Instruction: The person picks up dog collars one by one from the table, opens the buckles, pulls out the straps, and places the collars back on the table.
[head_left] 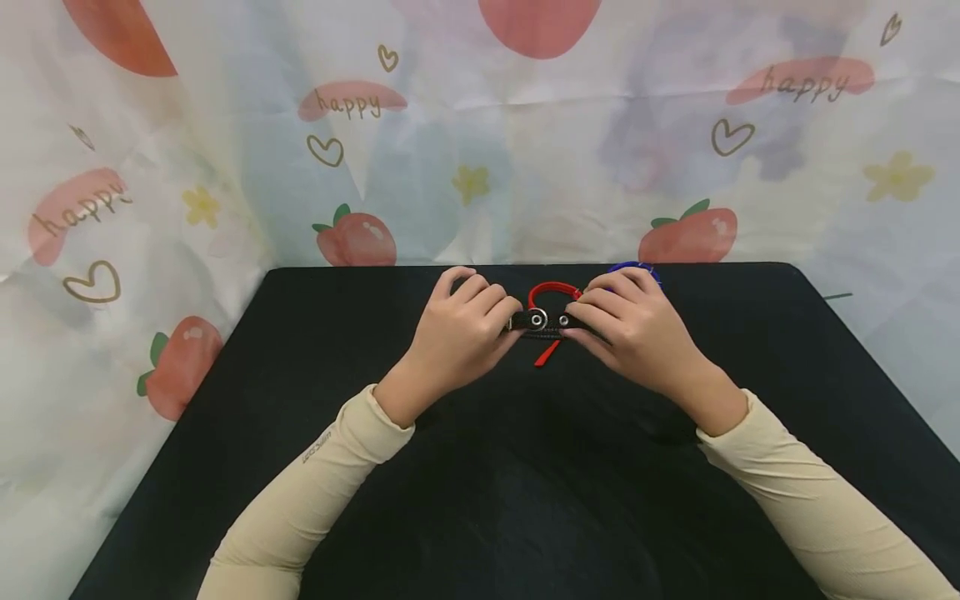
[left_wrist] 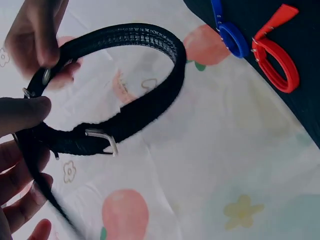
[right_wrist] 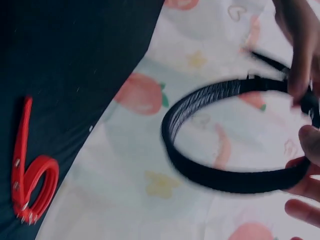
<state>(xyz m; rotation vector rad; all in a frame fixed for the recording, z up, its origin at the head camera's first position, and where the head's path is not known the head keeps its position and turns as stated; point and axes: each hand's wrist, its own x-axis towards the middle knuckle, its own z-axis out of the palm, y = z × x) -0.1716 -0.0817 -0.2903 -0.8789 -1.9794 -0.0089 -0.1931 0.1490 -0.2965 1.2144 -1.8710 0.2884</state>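
Note:
Between my two hands is a black strap collar (left_wrist: 155, 102), bent into a loop, with a metal buckle (left_wrist: 112, 142) on its band. My left hand (head_left: 472, 325) pinches one part of it between thumb and fingers, and a thin loose end trails down past those fingers in the left wrist view. The other part is gripped by my right hand (head_left: 641, 333), a short way to the right. Metal rivets (head_left: 537, 320) show on the strap between the fingertips in the head view. Part of the band is hidden behind the fingers.
Behind the hands, a red buckled collar (head_left: 551, 287) lies curled on the black table (head_left: 480, 500). A blue collar (left_wrist: 235, 40) lies beside it, mostly hidden by the right hand in the head view. A printed cloth (head_left: 480, 125) hangs at the table's far edge.

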